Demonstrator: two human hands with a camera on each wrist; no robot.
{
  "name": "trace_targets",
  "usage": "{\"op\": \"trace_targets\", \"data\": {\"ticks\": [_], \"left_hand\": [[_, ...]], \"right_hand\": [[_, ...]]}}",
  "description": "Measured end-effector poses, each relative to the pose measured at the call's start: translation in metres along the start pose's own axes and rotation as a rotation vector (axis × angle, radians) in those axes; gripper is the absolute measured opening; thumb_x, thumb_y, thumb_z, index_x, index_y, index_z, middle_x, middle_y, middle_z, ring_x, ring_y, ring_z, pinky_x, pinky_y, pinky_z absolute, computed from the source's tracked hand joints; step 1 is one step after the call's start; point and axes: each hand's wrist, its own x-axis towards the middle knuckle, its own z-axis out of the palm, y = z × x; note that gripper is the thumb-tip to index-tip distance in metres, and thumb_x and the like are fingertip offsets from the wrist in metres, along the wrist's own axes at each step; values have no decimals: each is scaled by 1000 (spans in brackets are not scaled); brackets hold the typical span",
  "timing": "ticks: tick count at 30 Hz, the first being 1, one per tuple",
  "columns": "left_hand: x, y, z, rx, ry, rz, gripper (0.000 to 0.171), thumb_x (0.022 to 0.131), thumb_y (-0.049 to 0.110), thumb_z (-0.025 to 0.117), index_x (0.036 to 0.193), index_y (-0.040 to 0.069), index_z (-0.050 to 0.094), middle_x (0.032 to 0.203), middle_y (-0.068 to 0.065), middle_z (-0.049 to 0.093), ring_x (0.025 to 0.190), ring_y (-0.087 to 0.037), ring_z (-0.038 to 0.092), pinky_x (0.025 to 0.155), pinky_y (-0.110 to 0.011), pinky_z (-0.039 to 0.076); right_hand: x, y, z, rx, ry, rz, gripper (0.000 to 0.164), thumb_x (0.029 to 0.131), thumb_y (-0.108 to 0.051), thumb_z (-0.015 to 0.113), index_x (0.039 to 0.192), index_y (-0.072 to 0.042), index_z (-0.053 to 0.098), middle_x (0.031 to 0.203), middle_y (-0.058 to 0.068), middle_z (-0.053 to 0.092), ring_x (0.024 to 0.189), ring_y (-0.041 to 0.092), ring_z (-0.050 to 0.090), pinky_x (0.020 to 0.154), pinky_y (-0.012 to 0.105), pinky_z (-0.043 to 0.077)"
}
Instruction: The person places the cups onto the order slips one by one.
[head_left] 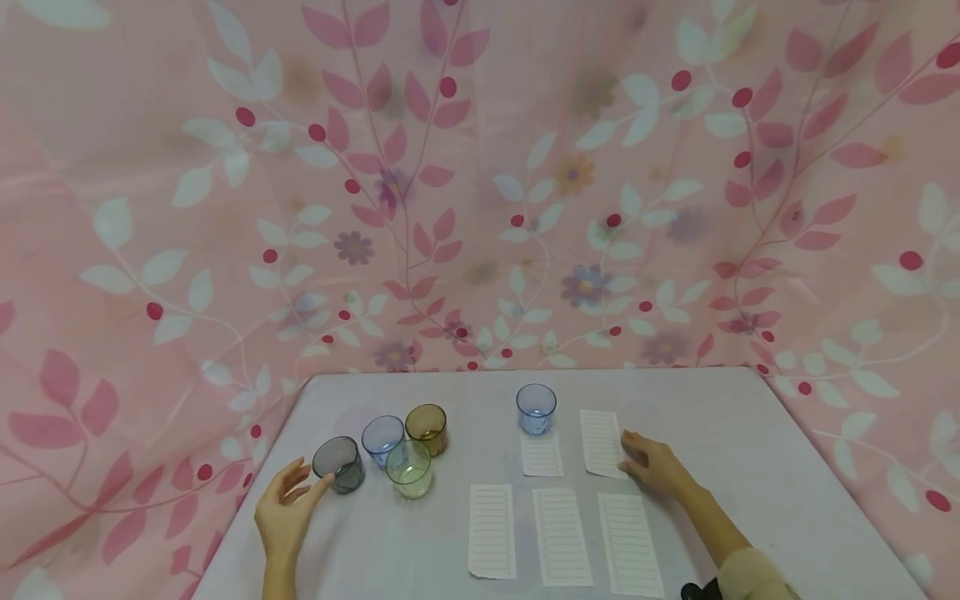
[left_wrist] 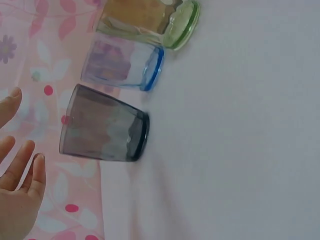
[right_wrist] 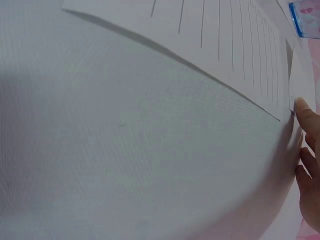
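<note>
My left hand is spread beside a dark grey glass at the table's left. In the left wrist view, the fingers stand apart from the upright grey glass. Close to it are a blue glass, a green glass and an amber glass. My right hand is at the right edge of a lined paper slip. Its thumb touches the slip's edge in the right wrist view, with the other fingers loosely bent on the table side.
Another blue glass stands at the back, by the top edge of a lined slip. Three more slips lie in a front row, including a left one and a right one. A flowered pink cloth hangs behind the white table.
</note>
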Motion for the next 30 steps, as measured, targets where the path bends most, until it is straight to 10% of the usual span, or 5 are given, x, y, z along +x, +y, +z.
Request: {"op": "trace_targets", "data": {"ticks": [5,9,17,30], "left_hand": [[-5,-11,-11,174,40,-39,51,62,3,85,110,-2,66,103,-15,68,88,2,54,67,-9,43],[-8,-17,-16,275,-75,-154,70,66,12,84,128,-1,54,127,-25,54,112,-23,49,75,-18,39],[-13,-30,-16,141,-317,-314,87,74,8,79,143,-6,28,136,-35,39,124,-45,41,74,-1,37],[-12,-32,-7,90,-411,-343,89,74,3,78,144,-7,25,134,-35,42,124,-46,41,74,-2,42]], "right_hand": [[-1,2,1,-15,-1,-8,51,83,-12,70,122,16,52,132,30,46,122,49,41,101,58,33],[-1,4,1,-37,-6,-35,53,82,-14,71,122,15,52,132,29,47,122,49,41,101,60,32],[-3,3,2,-53,-11,-78,47,82,-14,71,116,16,57,129,31,50,120,52,41,99,63,32],[-4,4,6,-53,-2,-103,50,81,-15,72,117,15,56,129,31,49,120,54,40,97,65,31]]}}
